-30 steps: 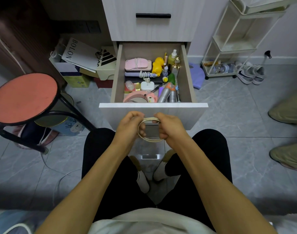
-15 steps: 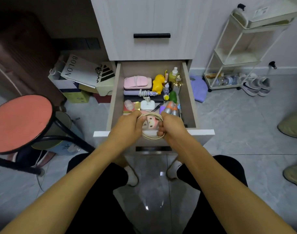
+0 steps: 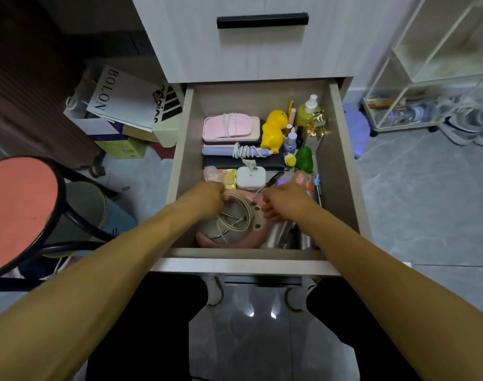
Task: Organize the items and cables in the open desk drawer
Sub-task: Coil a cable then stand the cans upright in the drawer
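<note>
Two hands: both reach into the open drawer (image 3: 342,166) at its near end, so the coil goes down where there is room.
Coiled cable (image 3: 236,213): a cream loop, lying over the round pink mirror (image 3: 232,232) by the drawer's near left corner; wound up, I judge, so it will not tangle.
Left hand (image 3: 207,198): its grip is curled round the far left part of the coil, keeping the loops together.
Right hand (image 3: 283,200): fingers loosely curled just beside the coil's right edge; whether it pinches the cable or has let go, I cannot tell.
Metal clipper (image 3: 233,218): lies on the mirror inside the loop.
Silver cans (image 3: 283,233): lie along the near right side, under the right wrist.
Far end: pink case (image 3: 230,129) with a cord across it, yellow duck (image 3: 273,130) and spray bottle (image 3: 307,111), packed toward the far right corner, leaving the near end for the coil.
Step, as I judge: setting the coil down.
</note>
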Available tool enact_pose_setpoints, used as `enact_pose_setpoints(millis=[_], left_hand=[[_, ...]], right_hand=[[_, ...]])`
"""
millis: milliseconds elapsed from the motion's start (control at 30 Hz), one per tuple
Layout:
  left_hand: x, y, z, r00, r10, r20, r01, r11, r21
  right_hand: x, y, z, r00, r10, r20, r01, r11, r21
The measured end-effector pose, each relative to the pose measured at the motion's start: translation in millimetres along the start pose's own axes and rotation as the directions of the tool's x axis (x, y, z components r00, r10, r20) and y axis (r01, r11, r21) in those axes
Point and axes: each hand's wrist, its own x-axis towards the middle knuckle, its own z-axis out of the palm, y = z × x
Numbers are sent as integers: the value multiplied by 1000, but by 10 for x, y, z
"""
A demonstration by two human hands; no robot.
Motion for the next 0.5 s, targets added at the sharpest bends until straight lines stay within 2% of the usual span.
enact_pose_setpoints(millis=[67,133,167,233,333,400,467,500], left_hand=[[98,0,41,998,-45,32,45,999,-15],[157,-16,68,998,-69,0,69,997,-20],[170,-24,69,998,-58,-23,58,998,-5],[162,-36,41,996,-23,-84,23,1000,0],[58,-18,-27,985,26,-170,-34,998,-47],[-56,-7,-63,972,52,-228,-70,995,-73],[-164,-10,-94,959,67,-274,-94,992,-84],[-201,-12,-109,956,65,-285,-99,989,-107]], right_hand=[[70,38,28,999,-3,44,2,1000,20],[108,65,29,998,-19,54,19,1000,5],[134,96,27,998,-45,44,47,999,-27],[146,153,11,987,-159,18,160,966,-202],[74,162,-8,912,-410,27,374,800,-469],[10,127,36,839,-528,132,504,664,-552],[-57,79,156,779,-562,277,589,506,-630],[-84,73,220,771,-547,328,601,452,-659]])
